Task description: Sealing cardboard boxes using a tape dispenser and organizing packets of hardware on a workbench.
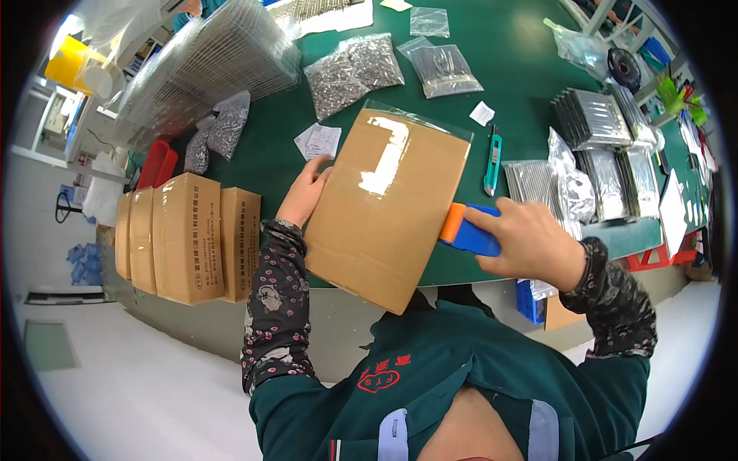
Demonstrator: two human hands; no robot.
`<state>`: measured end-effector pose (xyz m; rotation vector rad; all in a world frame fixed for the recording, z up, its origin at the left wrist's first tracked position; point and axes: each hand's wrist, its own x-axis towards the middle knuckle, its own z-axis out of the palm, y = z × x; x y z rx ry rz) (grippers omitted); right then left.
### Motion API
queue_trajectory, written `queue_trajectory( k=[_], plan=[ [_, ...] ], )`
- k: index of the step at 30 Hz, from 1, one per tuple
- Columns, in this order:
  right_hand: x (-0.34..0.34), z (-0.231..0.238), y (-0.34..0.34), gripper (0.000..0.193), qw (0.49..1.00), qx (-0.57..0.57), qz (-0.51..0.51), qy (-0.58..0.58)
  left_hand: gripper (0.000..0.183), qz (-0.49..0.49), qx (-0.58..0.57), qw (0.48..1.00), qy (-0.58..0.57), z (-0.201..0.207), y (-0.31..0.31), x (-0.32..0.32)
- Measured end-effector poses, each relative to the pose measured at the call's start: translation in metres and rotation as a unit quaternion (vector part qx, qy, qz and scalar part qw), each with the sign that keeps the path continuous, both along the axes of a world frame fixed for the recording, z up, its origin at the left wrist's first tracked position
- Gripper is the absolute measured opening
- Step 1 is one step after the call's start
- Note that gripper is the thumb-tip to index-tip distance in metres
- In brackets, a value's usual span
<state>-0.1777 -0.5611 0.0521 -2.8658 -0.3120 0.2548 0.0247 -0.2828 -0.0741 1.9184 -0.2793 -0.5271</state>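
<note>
A brown cardboard box (384, 200) lies tilted at the front edge of the green table, its near corner sticking out over the edge. Shiny clear tape (384, 157) runs across its upper face, and clear film shows along the far edge. My left hand (304, 194) is against the box's left side, thumb and fingers bent around that edge. In my right hand (532, 240) is a blue and orange tape dispenser (483, 230), its orange end touching or very near the box's right side. Beyond this hand lies a teal utility knife (493, 161).
Several cardboard boxes (184, 238) stand at the left edge, beside a red bin (156, 164) and a large plastic-wrapped stack (207, 69). Bags of small metal parts (354, 73) lie at the back. Packs of metal rods (588, 119) are piled at right, near a small black fan (623, 69).
</note>
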Motion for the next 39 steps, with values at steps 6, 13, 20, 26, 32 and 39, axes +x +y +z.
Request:
queue_trajectory(
  k=[6,13,20,26,32,39],
  plan=[
    [-0.019,-0.054,0.008,0.052,0.990,-0.068,0.050,0.112,0.050,0.074,0.193,0.961,-0.182,0.006,0.040,-0.002],
    [-0.074,0.004,0.009,0.068,0.968,0.187,-0.051,-0.158,0.033,-0.080,-0.095,0.991,-0.055,0.111,0.007,-0.089],
    [-0.089,-0.004,0.052,0.068,0.944,0.174,0.008,-0.280,0.032,-0.301,-0.176,0.925,0.147,0.120,-0.020,-0.130],
    [-0.097,-0.001,0.078,0.071,0.953,0.167,-0.014,-0.254,0.011,-0.216,-0.110,0.963,0.120,0.117,-0.007,-0.135],
    [-0.139,0.005,0.070,0.071,0.978,0.138,-0.096,-0.125,0.013,-0.034,-0.042,0.992,-0.113,0.102,0.062,-0.081],
    [-0.145,0.013,0.077,0.067,0.987,0.092,-0.130,-0.033,0.012,-0.060,0.052,0.976,-0.204,0.078,0.085,-0.090]
  ],
)
